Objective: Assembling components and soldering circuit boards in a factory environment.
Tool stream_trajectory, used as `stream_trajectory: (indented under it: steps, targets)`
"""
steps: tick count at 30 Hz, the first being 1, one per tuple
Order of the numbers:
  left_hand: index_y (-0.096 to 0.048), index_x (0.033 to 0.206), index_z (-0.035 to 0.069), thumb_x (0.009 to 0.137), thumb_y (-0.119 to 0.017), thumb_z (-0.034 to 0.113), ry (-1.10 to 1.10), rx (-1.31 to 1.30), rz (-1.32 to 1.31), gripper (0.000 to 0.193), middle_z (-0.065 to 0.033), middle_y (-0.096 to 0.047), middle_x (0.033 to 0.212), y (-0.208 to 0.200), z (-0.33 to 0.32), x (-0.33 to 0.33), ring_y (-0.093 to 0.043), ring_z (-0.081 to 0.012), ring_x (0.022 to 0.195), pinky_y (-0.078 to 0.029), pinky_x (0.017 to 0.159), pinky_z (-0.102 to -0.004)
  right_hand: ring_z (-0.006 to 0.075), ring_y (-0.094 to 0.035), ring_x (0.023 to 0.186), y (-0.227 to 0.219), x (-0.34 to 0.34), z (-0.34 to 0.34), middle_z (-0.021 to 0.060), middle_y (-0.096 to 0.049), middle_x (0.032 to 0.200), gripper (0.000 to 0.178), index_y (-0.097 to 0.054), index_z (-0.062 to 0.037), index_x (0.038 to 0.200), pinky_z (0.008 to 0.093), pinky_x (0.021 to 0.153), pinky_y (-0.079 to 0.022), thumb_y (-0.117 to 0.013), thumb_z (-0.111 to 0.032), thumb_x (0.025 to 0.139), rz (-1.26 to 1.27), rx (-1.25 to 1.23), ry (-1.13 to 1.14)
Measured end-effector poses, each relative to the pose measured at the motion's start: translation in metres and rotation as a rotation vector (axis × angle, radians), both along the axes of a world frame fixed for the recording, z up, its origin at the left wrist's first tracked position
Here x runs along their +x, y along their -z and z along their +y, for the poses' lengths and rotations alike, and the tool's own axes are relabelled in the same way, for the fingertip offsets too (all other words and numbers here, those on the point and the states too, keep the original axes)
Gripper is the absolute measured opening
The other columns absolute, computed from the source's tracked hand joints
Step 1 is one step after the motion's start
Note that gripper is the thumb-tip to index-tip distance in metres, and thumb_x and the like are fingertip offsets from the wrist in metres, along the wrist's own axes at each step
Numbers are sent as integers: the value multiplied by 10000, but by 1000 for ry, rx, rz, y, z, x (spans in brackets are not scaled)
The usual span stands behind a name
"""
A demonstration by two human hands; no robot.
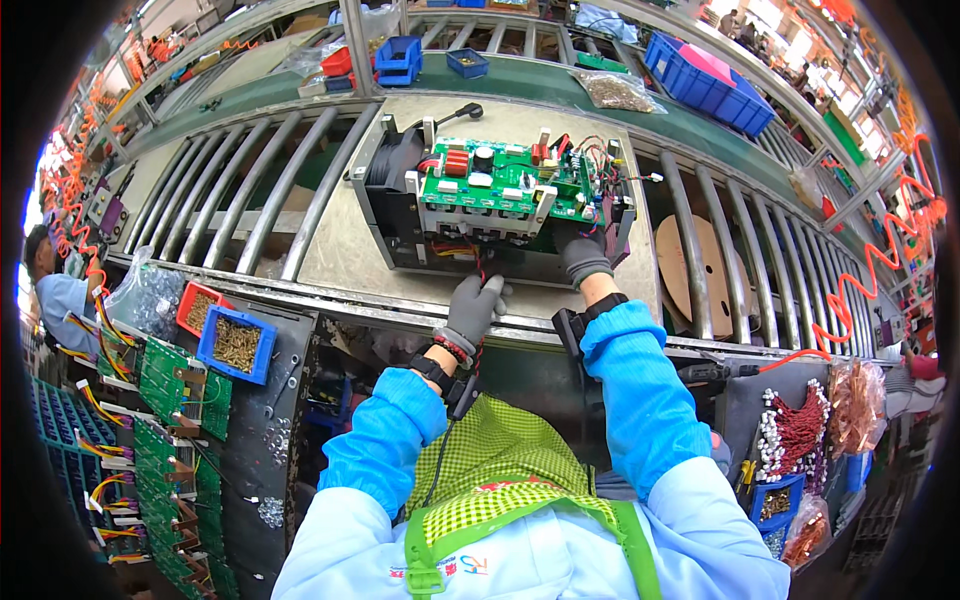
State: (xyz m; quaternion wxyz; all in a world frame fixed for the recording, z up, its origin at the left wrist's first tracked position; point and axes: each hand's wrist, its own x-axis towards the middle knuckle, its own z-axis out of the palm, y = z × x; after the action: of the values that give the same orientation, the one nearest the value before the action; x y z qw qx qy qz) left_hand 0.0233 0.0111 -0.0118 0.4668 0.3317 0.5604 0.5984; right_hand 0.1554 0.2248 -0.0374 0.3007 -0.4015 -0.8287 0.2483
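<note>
An open black machine chassis [470, 265] carries a green circuit board [500, 185] with red, white and black parts. It stands on a pale board in front of me. My left hand [470, 310], in a grey glove, is at the chassis's near edge, its fingers closed round thin red and black wires [482, 268]. Those wires run from under the circuit board and trail down past my wrist. My right hand [585, 256], also gloved, reaches into the chassis's right side under the board; its fingertips are hidden there. A black plug [468, 112] lies behind the chassis.
Metal rollers [255, 205] flank the pale board. At the left are a blue bin of screws [236, 344], a red bin [200, 307] and green circuit boards [165, 385]. To the right are a black power driver [715, 371] on a coiled orange hose and red wire bundles [797, 430].
</note>
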Motion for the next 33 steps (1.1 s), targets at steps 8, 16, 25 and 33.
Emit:
stream_trajectory:
  steps: [8, 16, 25, 33]
  targets:
    - [-637, 881, 18, 951, -539, 298, -10, -43, 26, 305, -3, -557, 602, -5, -2, 0, -468, -75, 508, -410, 510, -234, 270, -473, 1274, -23, 4, 2, 85, -543, 1365, 472, -505, -104, 1325, 386, 1076, -358, -525, -368, 934, 516, -463, -99]
    - [-632, 884, 21, 944, -559, 297, -11, -21, 10, 291, -9, -563, 619, -5, -3, -1, -488, -80, 525, -387, 499, -240, 316, -561, 1167, -13, 14, 7, 151, -599, 1268, 374, -575, -84, 1225, 417, 965, -441, -518, -300, 924, -237, 264, 9]
    - [-605, 1103, 18, 974, -492, 244, 15, 132, -80, 284, -53, -645, 811, -20, -26, 13, -539, -76, 580, -425, 535, -223, 362, -589, 1100, -133, 27, -112, 267, -593, 1178, 361, -603, -7, 1135, 431, 898, -474, -560, -272, 894, -606, 222, -10]
    - [-584, 1132, 31, 956, -527, 332, 414, 138, -83, 353, -85, -648, 916, -54, -56, 74, -632, -162, 773, -501, 692, -297, 206, -640, 927, -155, 44, -202, 102, -653, 1061, 274, -607, -30, 1155, 329, 764, -502, -610, -162, 914, 321, -545, -201]
